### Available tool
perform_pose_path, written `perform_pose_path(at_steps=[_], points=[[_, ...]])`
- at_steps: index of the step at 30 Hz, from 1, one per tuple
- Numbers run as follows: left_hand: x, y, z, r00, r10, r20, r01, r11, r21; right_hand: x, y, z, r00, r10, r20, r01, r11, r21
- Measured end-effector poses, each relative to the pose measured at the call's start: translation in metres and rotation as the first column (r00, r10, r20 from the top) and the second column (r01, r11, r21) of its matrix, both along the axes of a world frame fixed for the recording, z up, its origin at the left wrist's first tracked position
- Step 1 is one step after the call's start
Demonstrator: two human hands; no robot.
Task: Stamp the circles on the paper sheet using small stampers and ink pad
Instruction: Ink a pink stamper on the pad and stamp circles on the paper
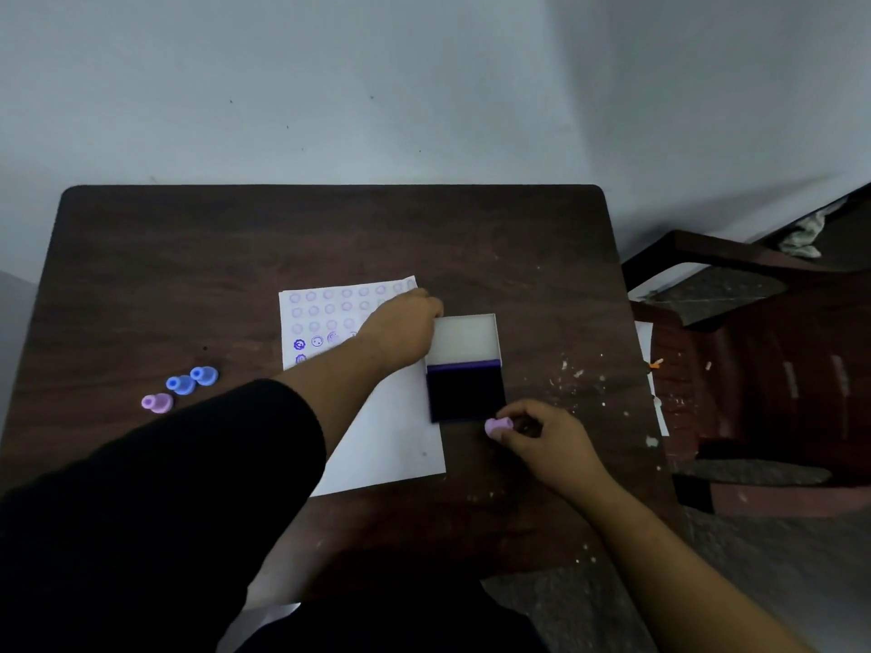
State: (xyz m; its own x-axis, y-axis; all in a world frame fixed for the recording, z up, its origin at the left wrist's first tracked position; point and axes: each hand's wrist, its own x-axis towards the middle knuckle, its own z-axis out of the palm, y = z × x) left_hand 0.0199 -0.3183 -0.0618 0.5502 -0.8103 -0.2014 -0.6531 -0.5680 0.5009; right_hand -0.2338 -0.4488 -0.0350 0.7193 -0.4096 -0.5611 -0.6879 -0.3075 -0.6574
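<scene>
Single view only, head-mounted wide-angle, so nothing to cross-check against a second camera. It looks forward and steeply down from above the near edge of the tabletop [141, 256], facing the far wall [424, 87]. Whole tabletop is in frame, far edge and both far corners included; near edge is cut off by the person's torso and sleeve [165, 487]. Both forearms enter from the near side, left hand [400, 329] and right hand [542, 433] around mid-frame, close range. Wide lens bends the edges. Right margin catches a chair [754, 369] and floor beside the tabletop.
</scene>
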Motion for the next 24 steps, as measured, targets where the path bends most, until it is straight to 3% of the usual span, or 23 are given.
perform_pose_path(at_steps=[6, 10, 14, 17, 21, 24], points=[[-0.011, 0.016, 0.006, 0.994, 0.079, -0.074, -0.081, 0.996, -0.031, 0.019, 0.007, 0.002, 1.0, 0.016, 0.003, -0.016, 0.998, 0.055], [-0.027, 0.055, 0.02, 0.987, 0.152, -0.05, -0.155, 0.986, -0.067, 0.035, 0.015, 0.001, 0.998, 0.01, 0.054, -0.011, 1.0, 0.007], [-0.062, 0.124, 0.03, 0.978, 0.209, -0.015, -0.209, 0.976, -0.051, 0.05, 0.025, -0.006, 0.991, 0.064, 0.117, -0.041, 0.981, -0.19], [-0.088, 0.172, 0.027, 0.966, 0.257, -0.007, -0.256, 0.965, 0.053, 0.061, 0.028, -0.013, 0.98, 0.137, 0.144, -0.081, 0.938, -0.338], [-0.1, 0.206, 0.016, 0.942, 0.336, -0.012, -0.329, 0.929, 0.168, 0.074, 0.031, -0.016, 0.963, 0.24, 0.118, -0.168, 0.887, -0.429], [-0.1, 0.215, 0.01, 0.953, 0.3, 0.043, -0.302, 0.922, 0.242, 0.083, 0.036, -0.013, 0.946, 0.321, 0.043, -0.259, 0.831, -0.492]])
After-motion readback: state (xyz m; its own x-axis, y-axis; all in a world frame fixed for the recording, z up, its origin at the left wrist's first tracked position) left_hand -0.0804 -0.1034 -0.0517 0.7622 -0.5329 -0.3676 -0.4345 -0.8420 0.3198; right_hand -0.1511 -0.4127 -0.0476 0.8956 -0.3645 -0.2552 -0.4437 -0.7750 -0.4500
